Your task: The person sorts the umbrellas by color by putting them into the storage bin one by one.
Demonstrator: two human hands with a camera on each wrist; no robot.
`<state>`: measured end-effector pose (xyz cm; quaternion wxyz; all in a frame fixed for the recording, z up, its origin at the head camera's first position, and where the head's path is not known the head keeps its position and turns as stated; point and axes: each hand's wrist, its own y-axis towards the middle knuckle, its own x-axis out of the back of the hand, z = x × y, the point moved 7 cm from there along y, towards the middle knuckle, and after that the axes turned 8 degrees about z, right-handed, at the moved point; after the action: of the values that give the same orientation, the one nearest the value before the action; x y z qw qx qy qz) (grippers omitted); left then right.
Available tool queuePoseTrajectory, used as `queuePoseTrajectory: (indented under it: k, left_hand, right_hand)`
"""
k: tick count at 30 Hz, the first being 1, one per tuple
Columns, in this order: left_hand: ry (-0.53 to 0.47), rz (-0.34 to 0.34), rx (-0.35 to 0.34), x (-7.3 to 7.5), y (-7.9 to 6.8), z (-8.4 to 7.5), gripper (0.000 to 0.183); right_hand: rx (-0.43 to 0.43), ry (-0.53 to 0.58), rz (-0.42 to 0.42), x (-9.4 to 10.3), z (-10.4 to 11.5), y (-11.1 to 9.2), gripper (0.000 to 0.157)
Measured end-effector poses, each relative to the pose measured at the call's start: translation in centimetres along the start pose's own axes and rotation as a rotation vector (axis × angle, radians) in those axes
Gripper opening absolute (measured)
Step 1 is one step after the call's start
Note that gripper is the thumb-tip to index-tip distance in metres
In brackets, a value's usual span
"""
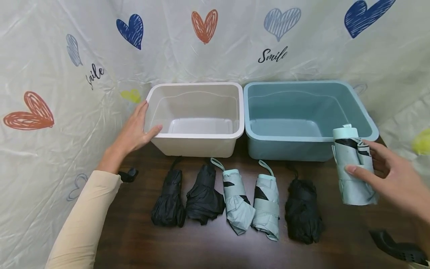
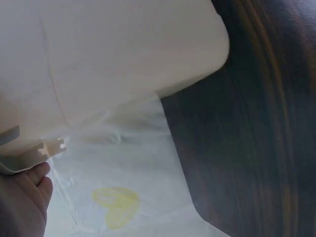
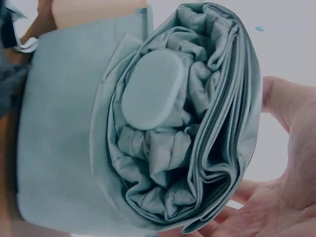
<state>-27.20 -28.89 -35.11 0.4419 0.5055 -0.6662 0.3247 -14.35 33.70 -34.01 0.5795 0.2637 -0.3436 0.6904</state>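
My right hand (image 1: pixel 391 170) grips a folded light-blue umbrella (image 1: pixel 352 186), thumb on its near side. The umbrella stands upright, cap up, before the right front corner of the blue bin (image 1: pixel 289 139). In the right wrist view its rolled fabric end (image 3: pixel 170 148) faces the camera. My left hand (image 1: pixel 134 129) holds the white bin (image 1: pixel 198 145) at its left rim, thumb over the edge and fingers outside. Between the hands, on the table, lie black umbrellas (image 1: pixel 169 200), (image 1: pixel 205 196), (image 1: pixel 304 213) and light-blue umbrellas (image 1: pixel 236 200), (image 1: pixel 266 205).
Both bins stand side by side at the back of the dark wooden table (image 1: pixel 134 231). Behind them hangs a white sheet (image 1: pixel 235 45) with printed hearts. Black curved pieces (image 1: pixel 129 175), (image 1: pixel 398 246) show near each forearm.
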Motion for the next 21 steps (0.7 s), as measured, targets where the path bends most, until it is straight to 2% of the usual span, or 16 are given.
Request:
queuePoseTrajectory:
  k: [6,11,15,21]
  left_hand:
    - [0.005,0.025,0.015,-0.1,0.0,0.0,0.099]
    - [-0.007,0.023,0.025,0.1,-0.3,0.2,0.097]
    - [-0.007,0.021,0.022,0.1,-0.1,0.0,0.096]
    - [0.002,0.01,0.019,-0.1,0.3,0.1,0.096]
  right_hand:
    - [0.029,0.029,-0.033,1.9,2.3,2.3,0.087]
    - [0.002,0.008,0.004,2.9,5.2,4.8,0.09]
    - [0.037,0.044,0.013,3.4,6.9,6.6,0.089]
    - [0.039,0.014,0.046,4.2,8.9,9.7,0.091]
